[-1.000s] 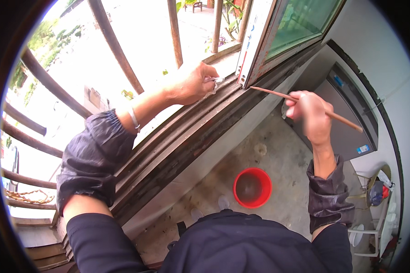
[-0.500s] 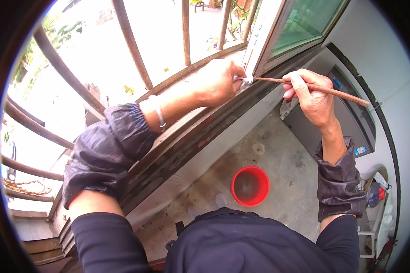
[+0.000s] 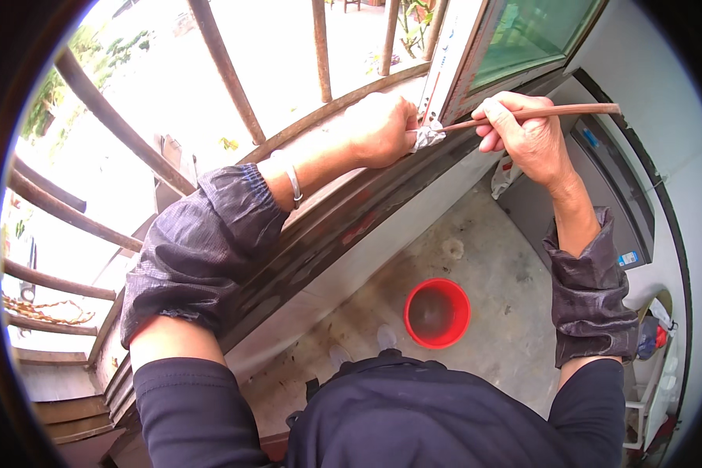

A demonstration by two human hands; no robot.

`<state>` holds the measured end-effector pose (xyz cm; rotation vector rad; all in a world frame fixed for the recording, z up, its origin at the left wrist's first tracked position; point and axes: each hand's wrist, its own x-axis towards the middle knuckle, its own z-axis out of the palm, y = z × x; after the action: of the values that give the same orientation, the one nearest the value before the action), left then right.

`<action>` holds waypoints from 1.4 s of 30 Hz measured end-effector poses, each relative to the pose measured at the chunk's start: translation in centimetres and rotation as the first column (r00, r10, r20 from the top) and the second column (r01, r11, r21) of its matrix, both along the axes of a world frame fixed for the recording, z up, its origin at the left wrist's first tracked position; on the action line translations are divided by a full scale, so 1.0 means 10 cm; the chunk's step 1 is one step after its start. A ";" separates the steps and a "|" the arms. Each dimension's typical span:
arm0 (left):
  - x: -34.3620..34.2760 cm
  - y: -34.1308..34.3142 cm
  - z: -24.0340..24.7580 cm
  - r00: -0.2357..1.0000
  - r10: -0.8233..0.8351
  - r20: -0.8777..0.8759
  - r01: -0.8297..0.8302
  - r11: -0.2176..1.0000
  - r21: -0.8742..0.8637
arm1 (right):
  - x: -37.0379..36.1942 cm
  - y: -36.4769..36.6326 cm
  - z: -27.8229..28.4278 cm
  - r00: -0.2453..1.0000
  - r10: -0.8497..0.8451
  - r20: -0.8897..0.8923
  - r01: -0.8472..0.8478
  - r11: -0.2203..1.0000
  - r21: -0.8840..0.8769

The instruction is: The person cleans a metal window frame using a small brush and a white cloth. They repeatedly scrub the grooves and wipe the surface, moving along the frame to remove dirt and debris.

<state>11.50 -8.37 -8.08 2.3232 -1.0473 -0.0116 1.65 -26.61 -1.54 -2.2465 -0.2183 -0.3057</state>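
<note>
My left hand [image 3: 384, 129] is closed, its fingertips pinching a crumpled whitish rag [image 3: 429, 137] at the corner of the window frame, above the dark sill track [image 3: 366, 204]. From the other side, my right hand [image 3: 525, 139] grips a slim brown wooden stick [image 3: 573, 111] between thumb and fingers. The stick's thin tip meets the rag, and its thick end points out to the right, almost level. Part of the rag is hidden behind my left fingers.
Rusty bars [image 3: 225, 70] curve outside the window on the left. An open green glass sash [image 3: 522, 39] stands beyond my hands. Below, a red bucket [image 3: 463, 321] of murky water sits on the concrete floor near my feet. A grey cabinet [image 3: 600, 195] stands at right.
The stick's thick end has swung up, so it lies closer to level. More of the rag shows beside my left fingers, with the stick's tip now against it.
</note>
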 end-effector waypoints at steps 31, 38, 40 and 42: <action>-0.12 0.22 0.09 0.995 -0.021 -0.101 0.023 1.000 0.014 | 0.19 -0.04 -0.01 0.967 0.180 -0.180 -0.147 0.973 0.178; -0.35 0.55 0.21 0.992 -0.010 -0.127 0.021 0.996 0.084 | 0.17 0.08 -0.11 0.924 0.288 -0.251 -0.196 0.921 0.338; -0.49 0.72 0.28 0.987 -0.011 -0.160 0.025 0.996 0.089 | 0.19 0.13 -0.16 0.905 0.343 -0.253 -0.216 0.881 0.422; -0.64 0.90 0.32 0.993 0.025 -0.119 -0.010 0.992 0.129 | 0.17 0.20 -0.22 0.884 0.400 -0.242 -0.238 0.831 0.503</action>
<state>5.09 0.63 -4.90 2.4133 -0.9919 -0.2153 3.39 -24.59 -3.71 -1.7109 -0.3041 0.2030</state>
